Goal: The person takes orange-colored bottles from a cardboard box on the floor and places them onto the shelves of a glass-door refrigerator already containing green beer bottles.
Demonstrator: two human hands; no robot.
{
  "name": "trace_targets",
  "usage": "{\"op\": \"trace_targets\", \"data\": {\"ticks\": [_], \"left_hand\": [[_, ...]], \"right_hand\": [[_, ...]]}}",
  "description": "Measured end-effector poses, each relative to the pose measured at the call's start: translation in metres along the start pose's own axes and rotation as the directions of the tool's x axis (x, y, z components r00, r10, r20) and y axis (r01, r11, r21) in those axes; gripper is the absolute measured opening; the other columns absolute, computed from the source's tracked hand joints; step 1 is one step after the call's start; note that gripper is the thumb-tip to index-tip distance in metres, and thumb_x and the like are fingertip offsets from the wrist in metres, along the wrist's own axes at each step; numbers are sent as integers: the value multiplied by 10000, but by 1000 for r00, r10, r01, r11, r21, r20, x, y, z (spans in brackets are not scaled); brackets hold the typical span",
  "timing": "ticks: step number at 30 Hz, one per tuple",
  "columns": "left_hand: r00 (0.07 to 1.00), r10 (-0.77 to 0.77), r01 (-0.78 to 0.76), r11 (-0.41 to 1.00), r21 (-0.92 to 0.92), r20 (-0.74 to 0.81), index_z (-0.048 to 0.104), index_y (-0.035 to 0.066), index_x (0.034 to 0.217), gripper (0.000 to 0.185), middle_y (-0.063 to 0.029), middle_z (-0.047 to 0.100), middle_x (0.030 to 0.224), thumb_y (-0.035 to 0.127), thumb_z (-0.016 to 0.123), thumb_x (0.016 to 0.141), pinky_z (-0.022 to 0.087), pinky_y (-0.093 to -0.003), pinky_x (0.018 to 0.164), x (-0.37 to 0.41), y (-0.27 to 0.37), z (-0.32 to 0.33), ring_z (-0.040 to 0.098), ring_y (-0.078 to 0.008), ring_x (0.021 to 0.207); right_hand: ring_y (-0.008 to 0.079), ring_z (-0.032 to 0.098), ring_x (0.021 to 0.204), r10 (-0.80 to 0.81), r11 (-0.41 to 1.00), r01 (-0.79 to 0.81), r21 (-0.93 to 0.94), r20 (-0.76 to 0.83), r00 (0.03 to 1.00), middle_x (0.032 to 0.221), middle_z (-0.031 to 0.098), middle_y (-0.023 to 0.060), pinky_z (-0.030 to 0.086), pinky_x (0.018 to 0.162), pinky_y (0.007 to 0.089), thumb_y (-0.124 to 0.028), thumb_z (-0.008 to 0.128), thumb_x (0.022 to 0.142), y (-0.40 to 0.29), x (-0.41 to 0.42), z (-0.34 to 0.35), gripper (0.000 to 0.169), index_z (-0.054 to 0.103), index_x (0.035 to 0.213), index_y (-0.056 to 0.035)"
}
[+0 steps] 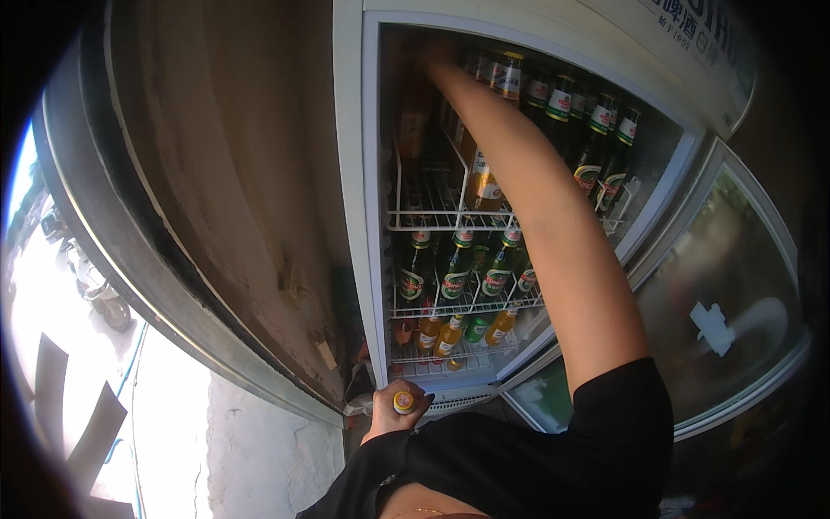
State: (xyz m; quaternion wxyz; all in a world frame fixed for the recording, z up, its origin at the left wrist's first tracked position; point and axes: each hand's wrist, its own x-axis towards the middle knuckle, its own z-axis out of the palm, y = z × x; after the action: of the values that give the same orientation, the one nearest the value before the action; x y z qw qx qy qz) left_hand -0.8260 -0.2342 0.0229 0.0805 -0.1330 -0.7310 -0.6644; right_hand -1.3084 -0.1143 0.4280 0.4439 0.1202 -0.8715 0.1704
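My left hand [394,409] is closed around the neck of a bottle, and only its yellow cap [403,402] shows. The bottle's body is hidden below the hand. My right arm [551,201] stretches up across the open upright drinks fridge [355,194]. At the far upper left of its top shelf, my right hand [438,55] is dark and blurred, so its fingers cannot be made out. Just below that hand is a dim brownish shape [413,123], perhaps a bottle. Amber bottles [486,178] stand to the right of it, partly behind the arm.
Green Tsingtao beer bottles [589,172] stand farther right on the top wire shelf [428,220]. More green bottles [456,272] fill the shelf below, with orange-coloured bottles [449,336] lower down. The glass door [720,285] hangs open at right. A wall [246,162] runs close on the left.
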Motion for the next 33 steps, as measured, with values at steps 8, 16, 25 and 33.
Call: {"op": "trace_targets", "data": {"ticks": [8, 16, 25, 33], "left_hand": [[1000, -21, 21, 997, 71, -6, 695, 71, 768, 212, -94, 703, 766, 166, 882, 737, 564, -354, 700, -4, -27, -9, 726, -270, 724], [990, -79, 89, 993, 84, -114, 672, 43, 751, 245, -87, 710, 747, 176, 877, 740, 562, -333, 682, -6, -18, -23, 717, -225, 680], [996, 39, -34, 997, 70, -74, 663, 32, 763, 198, -98, 668, 696, 125, 835, 783, 533, -338, 653, 28, 11, -17, 671, -231, 627], [997, -18, 13, 998, -58, -78, 657, 2, 808, 125, -60, 703, 767, 65, 745, 871, 536, -278, 725, 70, 75, -10, 669, -113, 754]], "right_hand": [[349, 590, 1254, 62, 992, -49, -119, 112, 992, 1355, 622, 179, 463, 1056, 474, -365, 623, 934, 29, 55, 28, 453, 654, 1282, -77], [347, 639, 1171, 33, 973, 22, -231, 230, 973, 1278, 658, 195, 508, 988, 464, -277, 631, 918, 44, 73, 64, 368, 689, 1206, -56], [344, 693, 1078, -115, 868, 323, -376, 482, 869, 1191, 698, 212, 558, 910, 452, -177, 641, 900, 55, 33, 33, 279, 729, 1121, -31], [253, 745, 868, -334, 940, 252, 231, 466, 820, 1013, 754, 171, 580, 787, 350, -78, 623, 961, -29, -214, -193, 223, 710, 1133, 35]]}}
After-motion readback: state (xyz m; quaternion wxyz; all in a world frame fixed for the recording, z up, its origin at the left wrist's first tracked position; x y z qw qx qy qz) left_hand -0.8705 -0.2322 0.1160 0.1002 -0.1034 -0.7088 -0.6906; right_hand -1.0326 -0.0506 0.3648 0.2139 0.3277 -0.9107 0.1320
